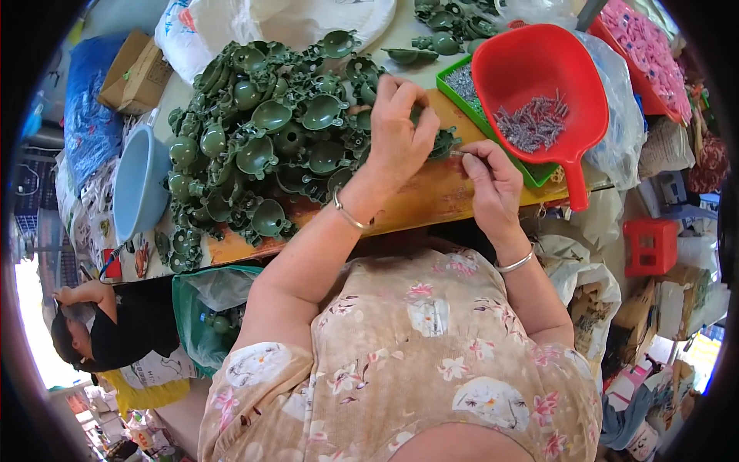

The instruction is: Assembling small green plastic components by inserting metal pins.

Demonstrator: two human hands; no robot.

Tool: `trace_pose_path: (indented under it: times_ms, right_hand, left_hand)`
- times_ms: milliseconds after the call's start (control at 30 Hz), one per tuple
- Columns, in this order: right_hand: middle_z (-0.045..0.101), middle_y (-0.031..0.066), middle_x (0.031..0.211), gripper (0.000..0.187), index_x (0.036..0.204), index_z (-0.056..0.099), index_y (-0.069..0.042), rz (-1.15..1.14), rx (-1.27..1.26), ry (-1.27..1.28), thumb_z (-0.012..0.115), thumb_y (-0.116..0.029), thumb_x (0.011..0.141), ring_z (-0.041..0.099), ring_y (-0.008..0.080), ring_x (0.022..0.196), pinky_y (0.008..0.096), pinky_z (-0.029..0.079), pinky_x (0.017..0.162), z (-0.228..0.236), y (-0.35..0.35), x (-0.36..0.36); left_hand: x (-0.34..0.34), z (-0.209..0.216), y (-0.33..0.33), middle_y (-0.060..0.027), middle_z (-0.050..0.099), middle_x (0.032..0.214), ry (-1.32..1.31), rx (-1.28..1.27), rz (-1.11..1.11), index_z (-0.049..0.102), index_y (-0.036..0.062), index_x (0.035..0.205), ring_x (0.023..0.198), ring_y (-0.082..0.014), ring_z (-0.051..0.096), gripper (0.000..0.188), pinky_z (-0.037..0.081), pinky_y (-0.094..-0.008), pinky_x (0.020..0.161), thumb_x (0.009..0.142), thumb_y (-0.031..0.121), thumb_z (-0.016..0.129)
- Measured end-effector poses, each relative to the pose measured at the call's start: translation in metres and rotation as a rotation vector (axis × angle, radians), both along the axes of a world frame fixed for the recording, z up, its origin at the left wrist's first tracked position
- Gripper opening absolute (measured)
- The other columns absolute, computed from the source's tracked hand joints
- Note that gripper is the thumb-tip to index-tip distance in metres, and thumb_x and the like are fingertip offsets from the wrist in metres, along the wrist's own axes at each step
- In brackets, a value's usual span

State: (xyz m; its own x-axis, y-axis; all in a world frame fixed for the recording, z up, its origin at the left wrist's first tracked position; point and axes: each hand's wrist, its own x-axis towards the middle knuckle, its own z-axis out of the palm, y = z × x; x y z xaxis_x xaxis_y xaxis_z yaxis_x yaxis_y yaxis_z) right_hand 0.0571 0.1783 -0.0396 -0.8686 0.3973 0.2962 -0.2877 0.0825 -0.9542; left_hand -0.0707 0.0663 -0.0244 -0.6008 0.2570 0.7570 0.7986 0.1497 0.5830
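Note:
My left hand [400, 127] is closed on a dark green plastic part [444, 143], which pokes out past its fingers over the table edge. Beside it, my right hand [493, 181] pinches a small, thin, pale piece [457, 152] against that part; its exact kind is too small to tell. A big heap of glossy green plastic parts [269, 117], many shaped like small hollow cups with tabs, lies left of my hands. Small metal springs [533, 123] lie in a red scoop [586, 85], which rests on a green tray [539, 174] to the right.
A light blue basin [142, 185] stands at the table's left end. More green parts [443, 42] lie at the back, near a white plastic bag [223, 31]. Pink pieces [643, 50] fill a red container at the far right. Someone in black [138, 323] is at the left.

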Motion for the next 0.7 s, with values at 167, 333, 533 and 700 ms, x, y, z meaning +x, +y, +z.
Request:
trace_pose_path:
  times_ms: [167,333,533,700]
  right_hand:
    - [0.061,0.0024,0.084,0.010,0.096,0.059,0.001,0.129,-0.283,-0.046,0.052,-0.005,0.093,0.054,0.0086,0.078,0.0218,0.045,0.074,-0.006,-0.007,-0.013]
    - [0.062,0.0042,0.084,0.011,0.094,0.059,0.001,0.056,-0.322,-0.050,0.052,-0.007,0.094,0.054,0.0081,0.068,0.0219,0.045,0.063,-0.007,0.006,0.002]
    - [0.061,0.0029,0.082,0.010,0.093,0.059,0.001,0.022,-0.337,-0.106,0.054,-0.007,0.093,0.054,0.0072,0.068,0.0210,0.044,0.062,-0.008,0.007,0.018]
    - [0.060,0.0020,0.081,0.009,0.093,0.059,0.001,0.035,-0.348,-0.109,0.053,-0.006,0.093,0.053,0.0069,0.068,0.0208,0.044,0.062,-0.013,0.004,0.021]
  left_hand:
    - [0.024,-0.004,-0.012,-0.0047,0.059,0.081,-0.697,0.165,-0.258,0.054,-0.0015,0.089,0.066,-0.0076,0.056,0.008,0.046,-0.0251,0.060,0.081,-0.001,0.058]
    - [0.011,-0.001,-0.035,-0.0160,0.061,0.075,-0.189,-0.344,0.134,0.057,-0.0016,0.084,0.066,-0.0282,0.062,0.008,0.049,-0.0342,0.060,0.077,0.001,0.062]
    - [-0.008,0.011,-0.020,-0.0230,0.064,0.076,-0.264,-0.702,0.246,0.055,-0.0047,0.085,0.073,-0.0381,0.065,0.022,0.051,-0.0445,0.067,0.079,0.014,0.066]
    - [-0.013,0.006,0.005,-0.0268,0.064,0.077,-0.310,-0.858,0.329,0.050,-0.0048,0.090,0.077,-0.0426,0.064,0.027,0.051,-0.0486,0.071,0.079,0.016,0.063]
